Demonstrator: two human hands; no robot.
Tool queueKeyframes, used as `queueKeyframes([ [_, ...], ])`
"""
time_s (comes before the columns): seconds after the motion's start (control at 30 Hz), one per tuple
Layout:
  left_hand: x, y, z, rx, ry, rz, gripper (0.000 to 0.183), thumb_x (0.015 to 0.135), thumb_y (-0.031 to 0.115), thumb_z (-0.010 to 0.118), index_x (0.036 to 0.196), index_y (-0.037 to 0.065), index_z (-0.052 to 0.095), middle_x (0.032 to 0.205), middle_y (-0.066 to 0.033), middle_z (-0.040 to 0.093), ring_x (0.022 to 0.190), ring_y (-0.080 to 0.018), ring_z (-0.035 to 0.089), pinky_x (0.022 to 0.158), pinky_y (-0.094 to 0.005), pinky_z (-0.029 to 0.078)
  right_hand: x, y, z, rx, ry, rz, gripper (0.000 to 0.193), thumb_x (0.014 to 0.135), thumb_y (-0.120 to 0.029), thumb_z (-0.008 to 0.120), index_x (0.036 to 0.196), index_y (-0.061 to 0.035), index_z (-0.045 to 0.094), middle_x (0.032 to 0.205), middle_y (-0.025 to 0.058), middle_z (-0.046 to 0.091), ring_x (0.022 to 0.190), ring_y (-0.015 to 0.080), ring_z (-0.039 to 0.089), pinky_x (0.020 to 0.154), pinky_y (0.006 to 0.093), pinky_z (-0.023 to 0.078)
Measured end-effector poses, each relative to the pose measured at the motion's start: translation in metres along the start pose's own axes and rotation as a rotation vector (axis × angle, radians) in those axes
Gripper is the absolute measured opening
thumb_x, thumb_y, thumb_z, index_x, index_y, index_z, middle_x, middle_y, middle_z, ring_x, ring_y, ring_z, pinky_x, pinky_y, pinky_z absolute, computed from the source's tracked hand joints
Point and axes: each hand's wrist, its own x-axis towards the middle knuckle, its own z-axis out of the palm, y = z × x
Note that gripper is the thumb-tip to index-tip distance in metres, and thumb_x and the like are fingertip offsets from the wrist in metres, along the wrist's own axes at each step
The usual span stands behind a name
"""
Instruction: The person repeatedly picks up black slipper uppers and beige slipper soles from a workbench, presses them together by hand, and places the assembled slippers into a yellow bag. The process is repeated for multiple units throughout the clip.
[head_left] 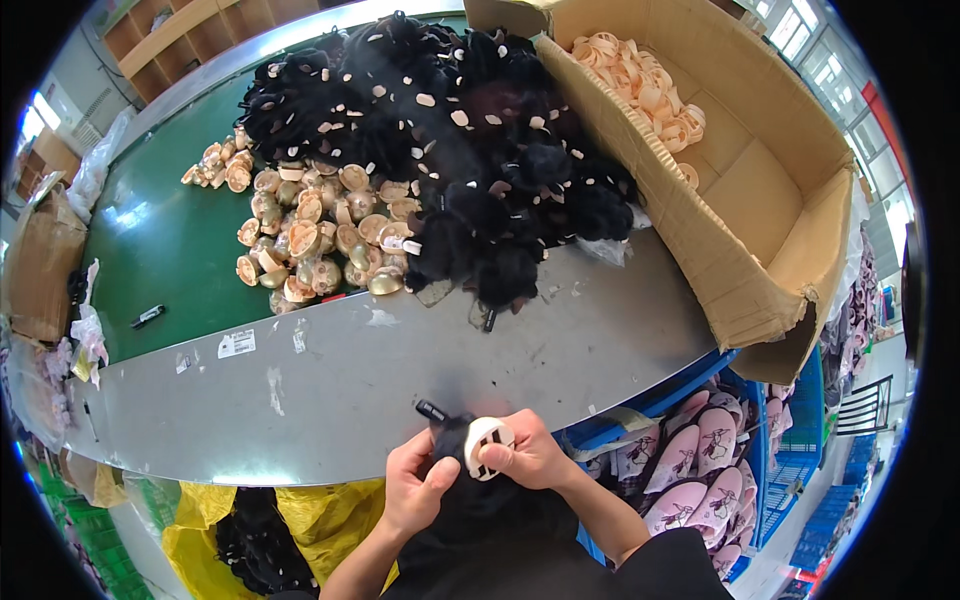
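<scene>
In front of my body, at the table's near edge, both hands work on one piece. My left hand is closed round a black fluffy piece with a small black tag sticking out of its top. My right hand pinches a cream plastic oval part with dark slots, its thumb pressed on the slotted face. The plastic part sits against the black fluff. How the two are joined is hidden.
A heap of black fluffy pieces covers the far table beside a pile of gold and cream plastic shells. A cardboard box with cream plastic strips stands right. Below are pink slippers and a yellow bag. A marker lies left.
</scene>
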Motion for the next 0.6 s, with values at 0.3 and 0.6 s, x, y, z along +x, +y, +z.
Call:
queueKeyframes([
  [0.3, 0.002, 0.013, 0.033, 0.121, -0.116, -0.257, 0.021, 0.098, 0.018, 0.073, 0.108, -0.001, 0.072, 0.093, 0.005, 0.068, 0.082, -0.0018, 0.056, 0.072, -0.0192, 0.047, -0.032, 0.021, -0.022, 0.318, -0.052, -0.03, 0.046, 0.104, -0.048, 0.06, 0.093, -0.0037, 0.068, 0.084, -0.0036, 0.063, 0.077, 0.0054, 0.052, 0.067, 0.0233, 0.042],
  [0.6, -0.003, -0.005, 0.094, 0.2, -0.262, -0.351, 0.014, 0.096, 0.005, 0.069, 0.109, 0.0, 0.072, 0.086, 0.0064, 0.064, 0.075, -0.0008, 0.051, 0.065, -0.0188, 0.039, -0.101, 0.019, -0.057, 0.463, 0.008, -0.109, 0.051, 0.103, -0.051, 0.059, 0.091, -0.0027, 0.069, 0.082, -0.0031, 0.062, 0.074, 0.0054, 0.051, 0.063, 0.0238, 0.041],
])
